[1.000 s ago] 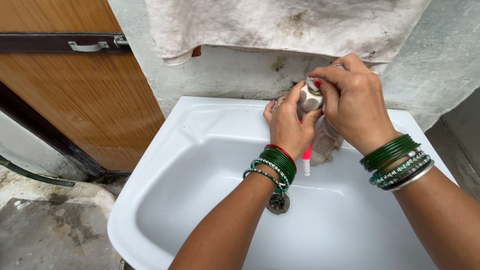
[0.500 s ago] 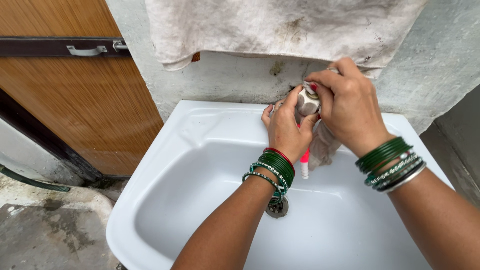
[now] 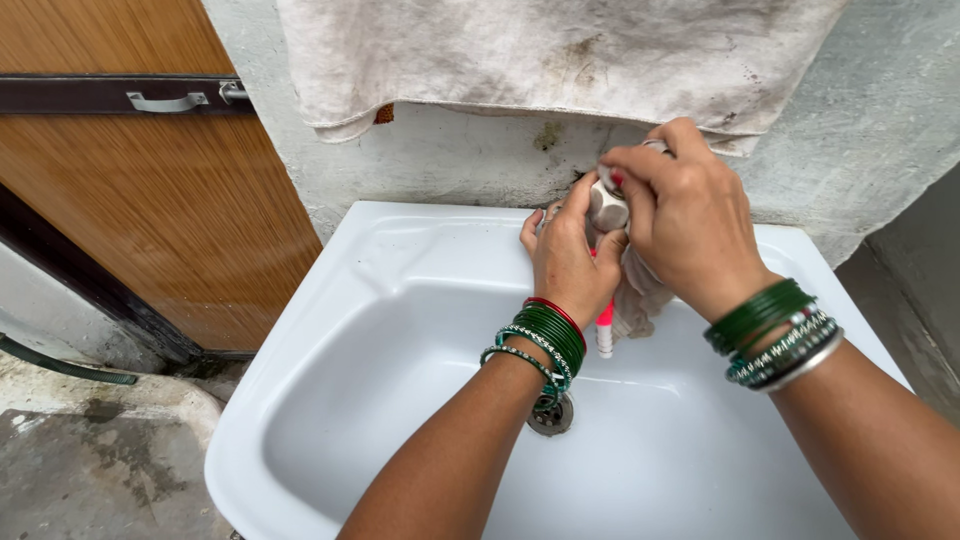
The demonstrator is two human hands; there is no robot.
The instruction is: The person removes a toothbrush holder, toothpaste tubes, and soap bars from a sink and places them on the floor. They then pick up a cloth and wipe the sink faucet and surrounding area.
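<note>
Tap [image 3: 607,205] above white sink [image 3: 330,300], between both hands, left hand [image 3: 568,262] gripping it, right hand [image 3: 690,215] clutching cloth [image 3: 632,300].

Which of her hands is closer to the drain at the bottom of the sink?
Left. The left hand is just above the drain; the right hand is farther up, at the tap.

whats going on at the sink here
A person has both hands on the tap at the back of a white basin. The left hand grips the pale tap from below, and the right hand presses a greyish cloth around it. A stained towel hangs on the wall above.
</note>
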